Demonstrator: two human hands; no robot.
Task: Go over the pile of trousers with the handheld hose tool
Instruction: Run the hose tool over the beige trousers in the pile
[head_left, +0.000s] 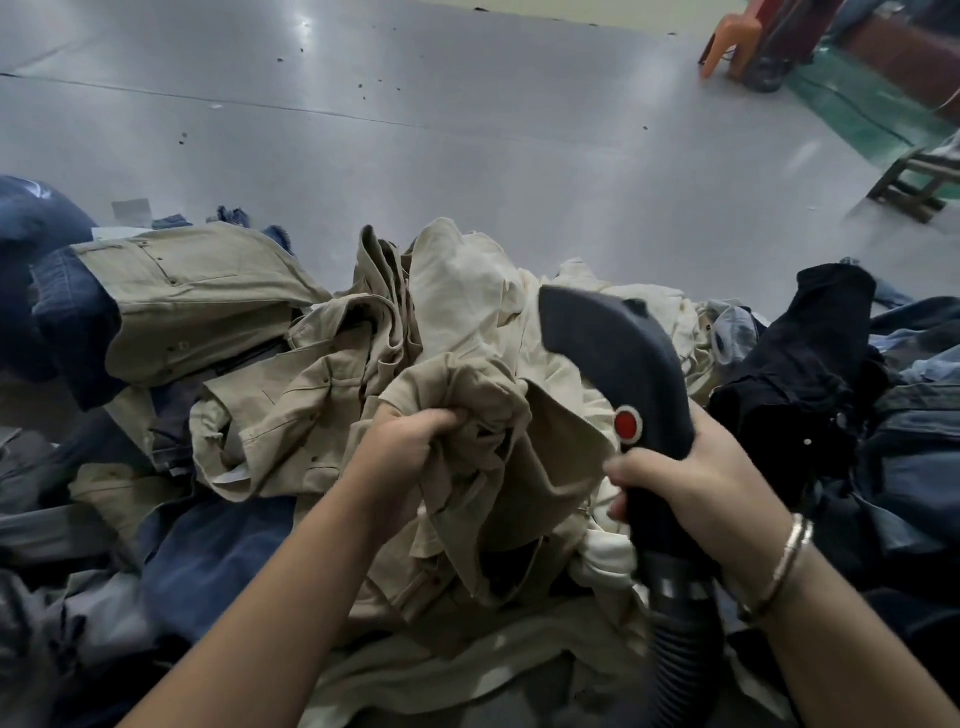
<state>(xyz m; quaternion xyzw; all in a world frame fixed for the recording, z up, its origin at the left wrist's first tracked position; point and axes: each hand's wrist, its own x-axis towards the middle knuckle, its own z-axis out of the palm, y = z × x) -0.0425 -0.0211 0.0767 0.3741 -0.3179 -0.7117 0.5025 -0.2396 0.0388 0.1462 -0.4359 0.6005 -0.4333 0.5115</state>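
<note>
A pile of trousers (291, 322) in beige, cream, blue denim and black spreads across the near half of the view. My left hand (402, 441) grips a bunched fold of beige trousers (488, 415) at the pile's middle and holds it up. My right hand (675, 483) grips the handle of the dark handheld hose tool (613, 353), whose curved head points up and left over the cream cloth. A red button (627, 423) sits on its neck. Its ribbed hose (685, 639) runs down toward me.
A wide grey table surface (415, 130) stretches beyond the pile. Orange plastic chairs (737, 41) stand at the far right, a wooden stool (919, 182) nearer. Black trousers (810, 364) heap up at the right, dark denim (57, 301) at the left.
</note>
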